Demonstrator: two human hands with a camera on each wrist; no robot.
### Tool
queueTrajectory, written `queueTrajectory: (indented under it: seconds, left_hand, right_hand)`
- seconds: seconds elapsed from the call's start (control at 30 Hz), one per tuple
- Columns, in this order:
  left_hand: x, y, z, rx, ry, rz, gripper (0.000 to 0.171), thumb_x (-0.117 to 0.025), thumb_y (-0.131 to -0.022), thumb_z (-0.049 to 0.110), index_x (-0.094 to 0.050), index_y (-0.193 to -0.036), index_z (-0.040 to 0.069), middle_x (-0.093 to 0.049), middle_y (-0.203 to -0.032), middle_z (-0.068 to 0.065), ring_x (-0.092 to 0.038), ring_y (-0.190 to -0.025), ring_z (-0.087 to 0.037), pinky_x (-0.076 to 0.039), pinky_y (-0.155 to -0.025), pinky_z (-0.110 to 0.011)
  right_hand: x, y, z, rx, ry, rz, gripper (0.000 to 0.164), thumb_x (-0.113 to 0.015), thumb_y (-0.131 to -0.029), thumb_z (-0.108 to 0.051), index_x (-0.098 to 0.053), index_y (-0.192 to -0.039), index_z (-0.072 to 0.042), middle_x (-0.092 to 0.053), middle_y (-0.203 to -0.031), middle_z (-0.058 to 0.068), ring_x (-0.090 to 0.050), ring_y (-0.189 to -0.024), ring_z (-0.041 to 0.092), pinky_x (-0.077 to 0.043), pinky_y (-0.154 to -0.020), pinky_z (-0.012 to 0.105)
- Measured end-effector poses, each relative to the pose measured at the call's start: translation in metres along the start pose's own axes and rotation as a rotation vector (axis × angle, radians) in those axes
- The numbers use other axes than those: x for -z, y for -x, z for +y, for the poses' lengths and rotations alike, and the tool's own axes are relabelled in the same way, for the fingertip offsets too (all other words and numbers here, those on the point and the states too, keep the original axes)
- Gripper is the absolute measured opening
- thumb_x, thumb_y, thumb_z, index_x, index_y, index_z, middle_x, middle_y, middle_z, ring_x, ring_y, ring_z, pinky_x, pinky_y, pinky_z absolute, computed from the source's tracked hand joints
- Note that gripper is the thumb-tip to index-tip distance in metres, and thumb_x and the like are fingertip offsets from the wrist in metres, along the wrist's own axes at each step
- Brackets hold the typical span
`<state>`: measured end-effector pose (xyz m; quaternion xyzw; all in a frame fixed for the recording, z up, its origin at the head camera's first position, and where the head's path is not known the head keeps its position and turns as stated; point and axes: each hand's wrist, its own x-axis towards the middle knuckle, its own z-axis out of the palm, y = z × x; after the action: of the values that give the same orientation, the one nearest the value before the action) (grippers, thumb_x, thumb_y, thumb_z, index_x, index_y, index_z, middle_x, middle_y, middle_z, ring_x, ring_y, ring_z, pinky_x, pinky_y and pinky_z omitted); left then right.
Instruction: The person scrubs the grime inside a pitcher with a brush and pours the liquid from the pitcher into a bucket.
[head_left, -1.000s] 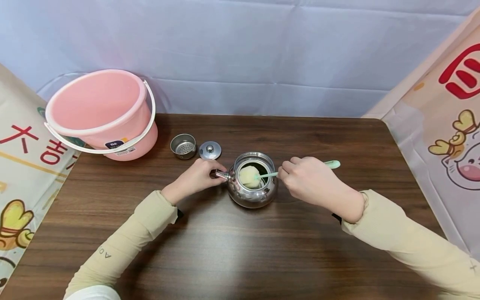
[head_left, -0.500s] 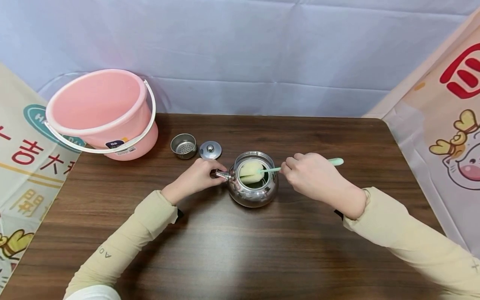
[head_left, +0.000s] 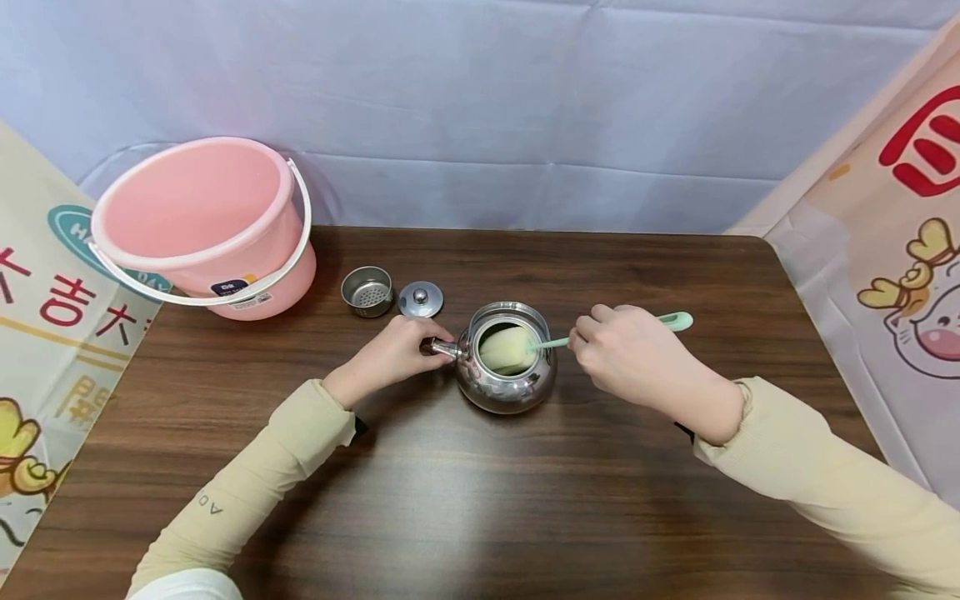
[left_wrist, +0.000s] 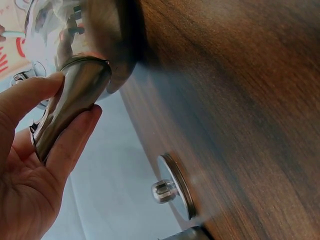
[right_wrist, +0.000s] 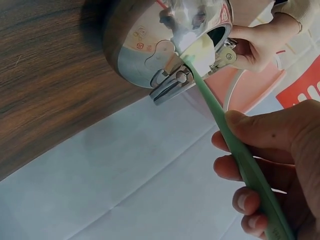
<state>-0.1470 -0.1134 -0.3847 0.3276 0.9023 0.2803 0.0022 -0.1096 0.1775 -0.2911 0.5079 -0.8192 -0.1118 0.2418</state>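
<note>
A shiny steel teapot [head_left: 504, 398] stands lidless on the table. My left hand [head_left: 393, 350] grips its spout [left_wrist: 75, 100], thumb on one side and fingers on the other in the left wrist view. With my right hand [head_left: 626, 354] I hold a pale green sponge brush [right_wrist: 220, 120] by its handle, fingers curled round it. The brush's cream sponge head [head_left: 506, 348] sits in the teapot's round opening; its lower part is hidden inside. The metal carrying handle [right_wrist: 172, 92] of the teapot lies folded down beside the opening.
A perforated steel strainer [head_left: 367, 293] and a round lid [head_left: 421, 299] with a knob lie on the brown wooden table [head_left: 465, 500], behind my left hand. At the back left stands a pink bucket [head_left: 273, 292] with a white handle. Pale cloth [head_left: 480, 117] hangs behind the table.
The sponge head has shifted and turned inside the opening. My right hand has moved slightly to the right with the brush. The left hand keeps its grip on the spout; the teapot stays put.
</note>
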Motion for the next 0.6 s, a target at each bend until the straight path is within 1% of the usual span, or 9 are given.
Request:
queueTrajectory:
  seconds: [0.27, 0.47, 0.6]
  left_hand:
    - [0.0008, -0.0007, 0.0007, 0.018, -0.001, -0.010, 0.018, -0.071, -0.074, 0.010, -0.070, -0.091, 0.003, -0.069, -0.086, -0.003, -0.059, -0.073, -0.010, -0.048, -0.066, -0.025]
    - [0.0013, -0.0006, 0.0013, 0.019, 0.000, -0.009, 0.018, -0.072, -0.074, 0.011, -0.071, -0.091, 0.003, -0.069, -0.086, -0.002, -0.059, -0.074, -0.010, -0.048, -0.068, -0.025]
    - [0.0012, -0.0008, 0.0014, 0.019, 0.006, -0.007, 0.018, -0.072, -0.074, 0.011, -0.070, -0.091, 0.003, -0.069, -0.086, -0.003, -0.060, -0.075, -0.010, -0.049, -0.068, -0.025]
  right_hand:
    - [0.0039, -0.0005, -0.0039, -0.006, 0.000, -0.015, 0.009, -0.061, -0.062, 0.006, -0.059, -0.058, -0.002, -0.040, -0.052, 0.002, -0.033, -0.047, 0.017, -0.027, -0.041, 0.022]
    - [0.0053, -0.0031, -0.0067, 0.002, -0.017, 0.000, 0.013, -0.058, -0.059, 0.006, -0.053, -0.054, -0.004, -0.037, -0.051, 0.001, -0.032, -0.047, 0.018, -0.026, -0.041, 0.022]
    - [0.0047, -0.0077, -0.0087, 0.012, -0.027, 0.017, 0.017, -0.055, -0.058, 0.006, -0.047, -0.051, -0.007, -0.033, -0.051, 0.001, -0.031, -0.046, 0.018, -0.025, -0.042, 0.022]
